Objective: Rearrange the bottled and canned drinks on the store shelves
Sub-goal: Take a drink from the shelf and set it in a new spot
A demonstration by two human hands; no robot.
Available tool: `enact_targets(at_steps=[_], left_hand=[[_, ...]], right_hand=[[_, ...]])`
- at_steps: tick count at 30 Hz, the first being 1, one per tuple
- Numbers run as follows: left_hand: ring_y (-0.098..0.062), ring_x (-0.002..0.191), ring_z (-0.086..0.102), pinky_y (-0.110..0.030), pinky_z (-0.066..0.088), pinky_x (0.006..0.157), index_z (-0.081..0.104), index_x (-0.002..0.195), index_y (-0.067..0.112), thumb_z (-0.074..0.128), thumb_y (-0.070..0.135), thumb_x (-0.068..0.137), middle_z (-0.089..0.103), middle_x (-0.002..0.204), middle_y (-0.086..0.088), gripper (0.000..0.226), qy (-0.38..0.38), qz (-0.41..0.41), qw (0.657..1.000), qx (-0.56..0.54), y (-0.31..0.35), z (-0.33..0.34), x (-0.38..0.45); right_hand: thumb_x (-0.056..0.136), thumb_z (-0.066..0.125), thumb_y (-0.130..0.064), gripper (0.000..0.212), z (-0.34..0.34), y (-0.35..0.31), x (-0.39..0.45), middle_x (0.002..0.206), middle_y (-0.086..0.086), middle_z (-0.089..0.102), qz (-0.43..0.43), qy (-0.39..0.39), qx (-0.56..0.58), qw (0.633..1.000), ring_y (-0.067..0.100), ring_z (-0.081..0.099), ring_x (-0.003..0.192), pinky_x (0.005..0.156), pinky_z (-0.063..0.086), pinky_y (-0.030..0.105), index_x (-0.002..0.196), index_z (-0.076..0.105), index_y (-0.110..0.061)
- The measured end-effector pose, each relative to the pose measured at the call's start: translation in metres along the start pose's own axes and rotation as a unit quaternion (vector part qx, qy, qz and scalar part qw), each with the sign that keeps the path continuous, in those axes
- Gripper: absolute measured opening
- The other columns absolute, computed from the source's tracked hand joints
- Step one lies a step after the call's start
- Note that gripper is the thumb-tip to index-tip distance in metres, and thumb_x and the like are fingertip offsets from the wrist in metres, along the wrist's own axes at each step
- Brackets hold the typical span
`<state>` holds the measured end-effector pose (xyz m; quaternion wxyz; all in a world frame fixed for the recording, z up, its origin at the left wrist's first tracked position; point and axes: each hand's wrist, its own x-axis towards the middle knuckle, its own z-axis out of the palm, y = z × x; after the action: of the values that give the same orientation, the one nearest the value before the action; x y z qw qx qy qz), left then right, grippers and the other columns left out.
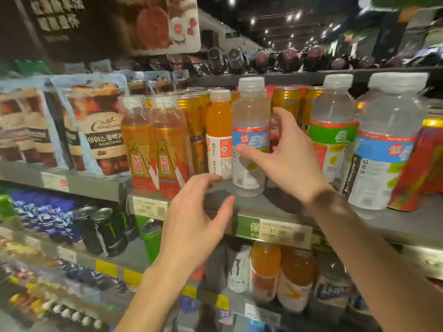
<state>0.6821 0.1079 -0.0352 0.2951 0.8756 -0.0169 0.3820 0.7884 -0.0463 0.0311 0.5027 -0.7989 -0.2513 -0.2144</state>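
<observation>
A clear bottle with a blue label (pixel 250 111) stands at the front of the middle shelf (pixel 282 207). My right hand (pixel 287 159) holds it, thumb on the label and fingers curled round its right side. Just left of it stands a small orange juice bottle (pixel 219 121), then two amber bottles with red and gold labels (pixel 153 149). My left hand (pixel 194 226) hovers open in front of the shelf edge, its fingertips near the juice bottle's base, holding nothing. Gold cans (pixel 286 101) fill the row behind.
Two larger clear bottles (pixel 388 140) and a red can (pixel 422 164) stand to the right. Coffee pouches (pixel 100 130) hang at the left. The shelf below carries black and green energy cans (pixel 107 233) and orange bottles (pixel 266 267). Price tags (pixel 278 232) line the shelf edge.
</observation>
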Motion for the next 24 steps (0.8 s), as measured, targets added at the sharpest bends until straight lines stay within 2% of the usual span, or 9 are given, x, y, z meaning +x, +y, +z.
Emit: enact_targets(at_steps=[6,9,11,13,15,18,20,22,24], left_hand=[[0.008,0.11,0.053,-0.003,0.036,0.092,0.063,0.121,0.026,0.07,0.034,0.09,0.062,0.117,0.02,0.033,-0.044,0.026,0.998,-0.039,-0.02,-0.017,0.004],[0.011,0.105,0.051,0.001,0.034,0.089,0.062,0.121,0.029,0.068,0.038,0.089,0.06,0.116,0.022,0.034,-0.054,0.025,0.997,-0.052,-0.025,-0.022,0.005],[0.016,0.102,0.048,0.003,0.032,0.088,0.061,0.122,0.031,0.065,0.04,0.089,0.058,0.116,0.024,0.034,-0.064,0.024,0.996,-0.061,-0.027,-0.024,0.005],[0.022,0.104,0.045,0.004,0.031,0.086,0.059,0.122,0.033,0.064,0.043,0.089,0.055,0.114,0.027,0.035,-0.07,0.025,0.995,-0.07,-0.027,-0.026,0.006],[0.022,0.106,0.045,0.002,0.033,0.087,0.058,0.124,0.034,0.068,0.043,0.087,0.054,0.113,0.029,0.039,-0.066,0.038,0.994,-0.078,-0.026,-0.029,0.005],[0.014,0.114,0.049,-0.005,0.039,0.093,0.053,0.131,0.037,0.074,0.044,0.081,0.055,0.122,0.03,0.054,-0.067,0.055,0.991,-0.105,-0.02,-0.034,0.001],[0.007,0.118,0.053,-0.013,0.045,0.096,0.052,0.134,0.035,0.077,0.043,0.077,0.058,0.127,0.025,0.063,-0.073,0.063,0.986,-0.133,-0.013,-0.038,-0.002],[0.0,0.119,0.056,-0.02,0.048,0.096,0.052,0.135,0.028,0.079,0.042,0.072,0.061,0.127,0.019,0.07,-0.069,0.087,0.981,-0.158,-0.005,-0.041,-0.007],[-0.002,0.12,0.056,-0.02,0.048,0.095,0.054,0.134,0.025,0.08,0.036,0.069,0.061,0.125,0.018,0.071,-0.064,0.108,0.973,-0.192,0.003,-0.043,-0.013]], right_hand=[[0.073,0.088,-0.035,0.076,0.022,-0.011,0.009,0.125,-0.008,0.063,-0.021,0.087,-0.02,0.996,0.007,0.061,0.112,0.096,0.05,0.024,0.136,0.047,-0.025],[0.069,0.092,-0.032,0.077,0.02,-0.018,-0.001,0.115,-0.026,0.057,-0.035,0.123,-0.007,0.992,-0.014,0.057,0.104,0.088,0.046,0.007,0.133,0.047,-0.028],[0.068,0.092,-0.028,0.082,0.016,-0.026,-0.013,0.119,-0.035,0.049,-0.06,0.133,-0.011,0.989,-0.024,0.048,0.11,0.09,0.04,0.001,0.134,0.045,-0.033],[0.068,0.093,-0.026,0.088,0.015,-0.033,-0.028,0.133,-0.027,0.05,-0.095,0.127,-0.023,0.987,-0.012,0.046,0.127,0.102,0.043,0.012,0.142,0.045,-0.03],[0.066,0.093,-0.023,0.093,0.014,-0.037,-0.046,0.135,-0.011,0.054,-0.122,0.112,-0.025,0.986,0.004,0.05,0.129,0.102,0.05,0.029,0.147,0.046,-0.027],[0.062,0.094,-0.017,0.091,0.017,-0.046,-0.072,0.125,-0.012,0.054,-0.171,0.122,-0.033,0.977,-0.002,0.051,0.121,0.096,0.05,0.021,0.139,0.049,-0.035],[0.062,0.094,-0.01,0.086,0.018,-0.053,-0.086,0.124,-0.005,0.054,-0.235,0.144,-0.058,0.96,-0.005,0.048,0.121,0.097,0.044,0.016,0.135,0.051,-0.026],[0.063,0.093,-0.01,0.079,0.013,-0.059,-0.098,0.123,0.001,0.055,-0.279,0.162,-0.072,0.944,-0.001,0.049,0.121,0.096,0.044,0.018,0.13,0.053,-0.019],[0.063,0.093,-0.018,0.078,0.003,-0.065,-0.112,0.121,-0.012,0.053,-0.284,0.171,-0.076,0.94,-0.001,0.052,0.118,0.092,0.045,0.017,0.129,0.05,-0.022]])
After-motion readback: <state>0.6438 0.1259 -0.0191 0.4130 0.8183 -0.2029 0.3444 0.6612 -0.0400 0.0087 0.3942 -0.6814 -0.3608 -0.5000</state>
